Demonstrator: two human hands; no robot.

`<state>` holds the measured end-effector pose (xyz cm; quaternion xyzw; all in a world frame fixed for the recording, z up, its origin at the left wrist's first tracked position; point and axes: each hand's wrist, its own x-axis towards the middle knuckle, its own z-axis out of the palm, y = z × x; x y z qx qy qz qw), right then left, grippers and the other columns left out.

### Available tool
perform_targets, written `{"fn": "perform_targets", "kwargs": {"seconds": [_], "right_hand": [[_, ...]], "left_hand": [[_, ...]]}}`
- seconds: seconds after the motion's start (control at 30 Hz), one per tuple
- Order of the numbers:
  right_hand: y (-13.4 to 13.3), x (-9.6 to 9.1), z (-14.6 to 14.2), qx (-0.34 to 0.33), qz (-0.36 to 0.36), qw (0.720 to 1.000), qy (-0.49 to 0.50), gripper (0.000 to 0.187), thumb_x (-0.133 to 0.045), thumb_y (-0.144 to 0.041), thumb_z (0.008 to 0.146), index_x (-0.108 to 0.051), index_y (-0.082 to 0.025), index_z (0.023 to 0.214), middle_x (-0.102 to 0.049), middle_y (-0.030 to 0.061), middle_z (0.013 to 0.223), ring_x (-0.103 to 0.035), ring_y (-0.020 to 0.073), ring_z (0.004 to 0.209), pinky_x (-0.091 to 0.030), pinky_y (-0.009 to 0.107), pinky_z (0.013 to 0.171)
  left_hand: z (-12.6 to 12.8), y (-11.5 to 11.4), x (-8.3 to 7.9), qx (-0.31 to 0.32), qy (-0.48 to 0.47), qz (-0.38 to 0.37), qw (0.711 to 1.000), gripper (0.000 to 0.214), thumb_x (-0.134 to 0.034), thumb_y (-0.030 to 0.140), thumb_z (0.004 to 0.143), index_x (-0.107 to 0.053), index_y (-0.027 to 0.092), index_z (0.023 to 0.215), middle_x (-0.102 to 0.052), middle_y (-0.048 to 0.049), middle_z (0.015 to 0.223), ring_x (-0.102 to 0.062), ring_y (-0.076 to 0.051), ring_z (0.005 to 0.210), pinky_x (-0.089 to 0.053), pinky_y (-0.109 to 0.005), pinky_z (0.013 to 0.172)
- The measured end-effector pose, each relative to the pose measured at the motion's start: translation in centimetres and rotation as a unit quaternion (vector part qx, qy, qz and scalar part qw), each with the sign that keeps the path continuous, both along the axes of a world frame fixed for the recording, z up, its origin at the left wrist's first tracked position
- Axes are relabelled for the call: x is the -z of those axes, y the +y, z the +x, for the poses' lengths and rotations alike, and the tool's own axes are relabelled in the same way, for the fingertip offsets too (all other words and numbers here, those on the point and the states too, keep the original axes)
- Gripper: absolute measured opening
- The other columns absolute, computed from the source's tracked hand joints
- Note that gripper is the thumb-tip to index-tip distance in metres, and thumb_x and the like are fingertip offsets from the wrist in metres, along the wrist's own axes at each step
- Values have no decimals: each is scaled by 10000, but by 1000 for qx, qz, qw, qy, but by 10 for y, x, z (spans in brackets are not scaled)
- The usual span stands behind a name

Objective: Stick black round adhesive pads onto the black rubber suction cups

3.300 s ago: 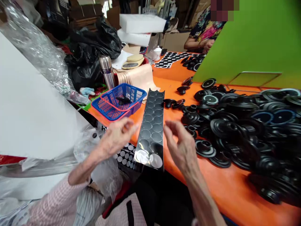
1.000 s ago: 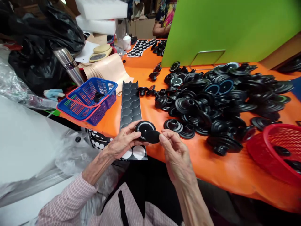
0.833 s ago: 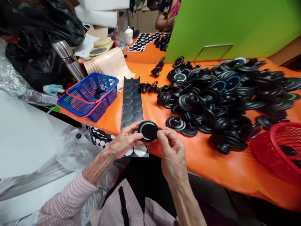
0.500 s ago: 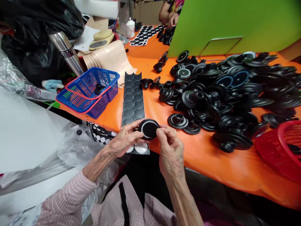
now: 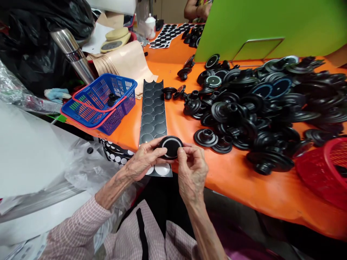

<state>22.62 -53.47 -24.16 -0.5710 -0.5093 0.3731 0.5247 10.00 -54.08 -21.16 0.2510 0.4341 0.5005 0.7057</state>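
My left hand [image 5: 145, 157] is closed around a round black plastic disc part [image 5: 170, 147], with the thumb lying over its near left edge. A pale ring shows around the black round centre of its upturned face. At the right rim, my right hand [image 5: 193, 166] pinches with thumb and forefinger; whether a sticker edge is between the fingertips is hidden. Below the hands lies a dark sheet of round stickers [image 5: 153, 117], with white backing circles [image 5: 162, 169] bared at its near end. Several similar black parts with short stems lie in a heap [image 5: 235, 108] on the right.
A blue basket [image 5: 119, 108] with a small black piece inside stands left of the sheet. A red basket [image 5: 311, 173] is at the right edge of the orange table [image 5: 184, 173]. A green board [image 5: 260, 25] rises behind the heap. Across the table shows another person's arm [image 5: 191, 11].
My right hand has shifted slightly left and down, staying at the disc part's rim. The left hand keeps its hold. The camera view has tilted a little.
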Motion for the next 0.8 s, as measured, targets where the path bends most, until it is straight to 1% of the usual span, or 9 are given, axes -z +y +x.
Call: {"fn": "perform_targets", "kwargs": {"seconds": [0.17, 0.3, 0.37, 0.47, 0.53, 0.6, 0.63, 0.7, 0.8], "right_hand": [[-2, 7, -5, 2, 64, 996, -69, 128, -510, -304, 893, -519, -213, 803, -577, 66, 945, -579, 187, 937, -495, 352, 798], [-2, 9, -12, 10, 124, 983, -136, 102, -477, -255, 917, -491, -219, 823, -569, 64, 907, -565, 192, 927, -490, 367, 806], [-2, 10, -15, 14, 131, 981, -145, 110, -485, -268, 913, -493, -218, 815, -564, 62, 894, -559, 194, 921, -493, 369, 806], [-3, 8, -14, 10, 54, 997, -55, 176, -580, -370, 860, -516, -210, 899, -566, 61, 936, -577, 190, 891, -516, 351, 773], [-1, 5, -10, -51, -43, 997, 41, 292, -643, -443, 813, -528, -206, 939, -593, 49, 921, -602, 177, 820, -529, 322, 716], [6, -1, -8, -137, -115, 979, 101, 335, -677, -493, 780, -551, -198, 873, -606, 16, 800, -593, 153, 700, -512, 279, 622], [14, -5, -10, -178, -131, 969, 112, 346, -687, -509, 769, -557, -192, 814, -594, 1, 727, -569, 138, 641, -488, 257, 574], [33, -20, -25, -231, -123, 957, 124, 372, -707, -520, 746, -554, -181, 728, -554, -20, 630, -515, 114, 568, -433, 231, 511], [65, -60, -68, -300, -60, 936, 173, 362, -710, -510, 735, -551, -185, 707, -551, -24, 615, -506, 111, 559, -433, 243, 521]], "left_hand": [[2, -1, 4, -39, 23, -6, 999, 393, -775, 249, 716, -663, 142, 1078, -691, -95, 1064, -690, -233, 901, -596, -373, 756], [0, 0, 5, -61, 29, -3, 998, 443, -803, 264, 680, -643, 133, 1071, -686, -92, 1050, -690, -227, 885, -600, -343, 724], [-1, -1, 5, -69, 32, -2, 997, 453, -807, 269, 673, -639, 129, 1069, -679, -93, 1059, -688, -223, 885, -599, -329, 717], [-3, -6, 2, -84, 31, 5, 996, 451, -805, 269, 675, -635, 133, 1070, -669, -88, 1066, -681, -213, 897, -594, -315, 736], [-6, -10, -1, -88, 28, 12, 996, 440, -796, 283, 689, -633, 139, 1072, -663, -86, 1066, -679, -208, 894, -591, -317, 744], [-14, -9, -6, -74, 44, 20, 996, 435, -775, 319, 713, -635, 143, 1086, -654, -94, 1080, -680, -206, 870, -589, -315, 722], [-20, -6, -10, -65, 66, 31, 995, 438, -760, 341, 728, -638, 143, 1100, -651, -100, 1087, -680, -201, 845, -586, -310, 700], [-40, 6, -26, -61, 133, 63, 987, 458, -733, 371, 751, -639, 145, 1138, -652, -111, 1096, -678, -187, 785, -575, -300, 659], [-81, 24, -70, -108, 245, 122, 956, 512, -735, 363, 749, -623, 149, 1201, -671, -121, 1069, -675, -190, 750, -564, -318, 653]]}}
